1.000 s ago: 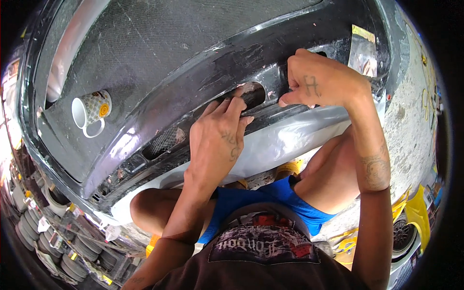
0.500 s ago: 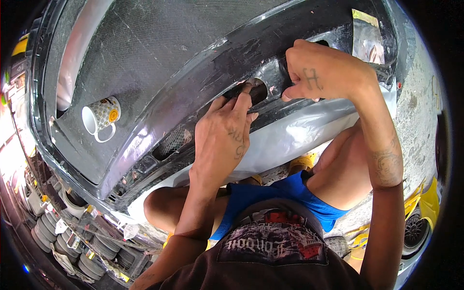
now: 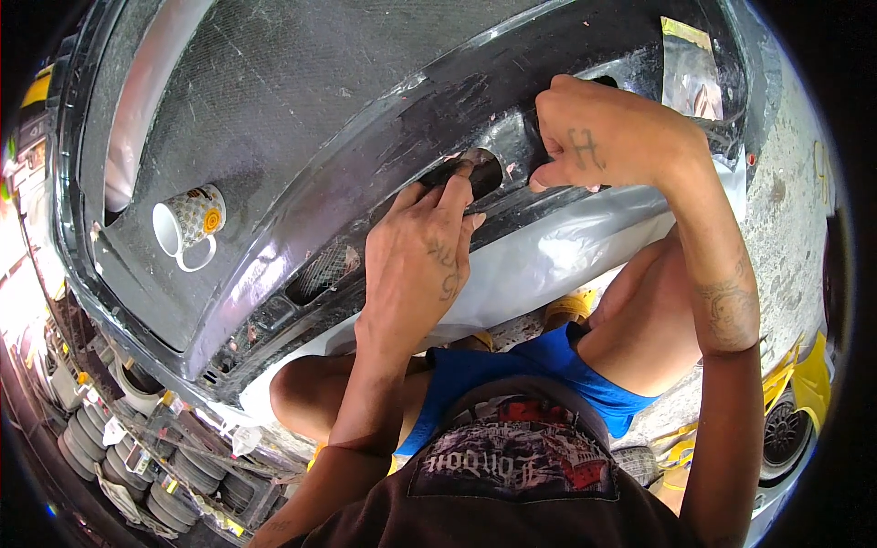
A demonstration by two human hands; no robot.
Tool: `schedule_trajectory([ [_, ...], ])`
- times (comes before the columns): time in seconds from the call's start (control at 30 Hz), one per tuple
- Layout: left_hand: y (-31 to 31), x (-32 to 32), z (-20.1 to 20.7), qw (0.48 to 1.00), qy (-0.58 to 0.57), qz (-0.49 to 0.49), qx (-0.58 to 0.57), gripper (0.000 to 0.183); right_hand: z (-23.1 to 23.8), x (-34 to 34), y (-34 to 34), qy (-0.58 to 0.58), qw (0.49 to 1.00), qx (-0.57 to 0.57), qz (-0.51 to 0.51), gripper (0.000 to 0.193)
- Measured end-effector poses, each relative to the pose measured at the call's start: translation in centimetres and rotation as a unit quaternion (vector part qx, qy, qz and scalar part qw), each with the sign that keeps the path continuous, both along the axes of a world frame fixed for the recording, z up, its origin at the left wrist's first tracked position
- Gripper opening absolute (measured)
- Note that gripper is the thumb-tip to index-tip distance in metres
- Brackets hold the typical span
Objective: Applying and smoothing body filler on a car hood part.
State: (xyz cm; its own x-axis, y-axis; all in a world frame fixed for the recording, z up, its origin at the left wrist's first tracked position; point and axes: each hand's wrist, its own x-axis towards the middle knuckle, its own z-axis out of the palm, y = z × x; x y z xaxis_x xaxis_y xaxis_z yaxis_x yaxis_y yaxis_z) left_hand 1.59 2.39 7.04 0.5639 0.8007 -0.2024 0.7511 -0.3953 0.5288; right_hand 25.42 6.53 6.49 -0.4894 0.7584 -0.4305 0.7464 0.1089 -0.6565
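Observation:
A black car bumper (image 3: 539, 50) with scuffed, shiny patches lies before me. My left hand (image 3: 416, 260) grips its edge beside a dark round opening (image 3: 487, 172). The index finger reaches the opening's rim, the thumb stays on the near side, and the other fingertips are partly hidden in the recess. To the right, my right hand (image 3: 612, 132) is curled into a fist against the bumper, thumb pressed to the bent fingers. Whatever it may hold is hidden beneath it.
A white patterned mug (image 3: 189, 224) stands on the dark ribbed surface (image 3: 301, 82) at left. A silver-and-yellow packet (image 3: 692, 73) rests at upper right. Stacked tyres (image 3: 100, 447) are at lower left; a wheel (image 3: 787, 434) by yellow sheeting is at lower right.

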Motion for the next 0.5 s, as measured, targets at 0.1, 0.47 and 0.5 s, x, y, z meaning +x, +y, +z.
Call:
schedule_trajectory([
  [0.1, 0.0, -0.2, -0.4, 0.999, -0.018, -0.014, 0.022, 0.022, -0.1, 0.1, -0.2, -0.009, 1.000, -0.020, 0.000, 0.035],
  [0.47, -0.6, -0.1, -0.7, 0.999, -0.028, 0.046, 0.011, 0.022, -0.3, 0.2, -0.3, -0.018, 1.000, 0.008, -0.002, 0.036],
  [0.5, -0.5, -0.1, -0.5, 0.998, -0.019, 0.051, 0.009, 0.022, -0.2, 0.1, -0.1, -0.018, 1.000, 0.009, -0.002, 0.036],
])
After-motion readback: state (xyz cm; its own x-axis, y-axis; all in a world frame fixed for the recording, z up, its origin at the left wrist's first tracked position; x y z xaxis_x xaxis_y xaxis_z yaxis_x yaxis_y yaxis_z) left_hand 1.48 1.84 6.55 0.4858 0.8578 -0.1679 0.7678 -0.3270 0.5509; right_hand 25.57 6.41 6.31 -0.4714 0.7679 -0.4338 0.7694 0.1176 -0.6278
